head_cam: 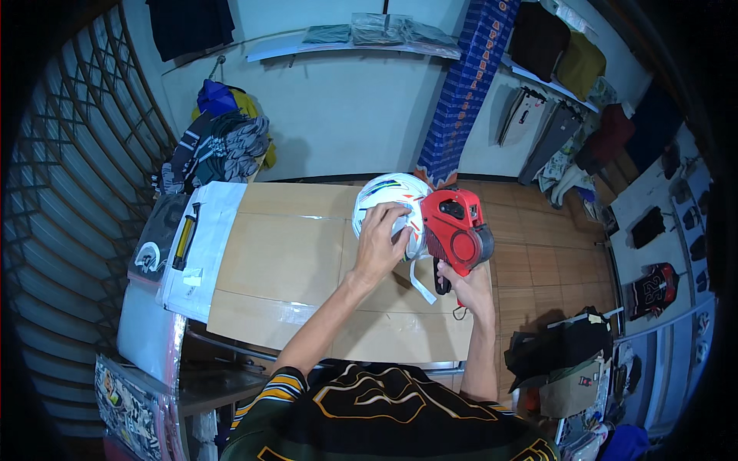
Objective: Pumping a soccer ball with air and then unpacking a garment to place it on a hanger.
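A red handheld label gun (455, 230) with a black lever is gripped by its handle in my right hand (470, 285). Its front end is up against the right side of a white ball (387, 187) printed with green, blue and orange marks. My left hand (380, 233) lies over the near side of the ball, fingers bent and thumb apart, holding it. What lies under those fingers is partly hidden. From below the ball and gun hangs a narrow white strip (424, 285). Brown cardboard (282, 253) covers the tabletop beneath.
On the table's left side, a yellow-and-black tool (184, 242) lies on white plastic packaging (202, 265). Piled clothes (230, 144) stand behind at left. A blue patterned pillar (461, 92) rises beyond the table. Dark garments (559, 346) lie at right. A metal lattice gate (86, 173) lines the left.
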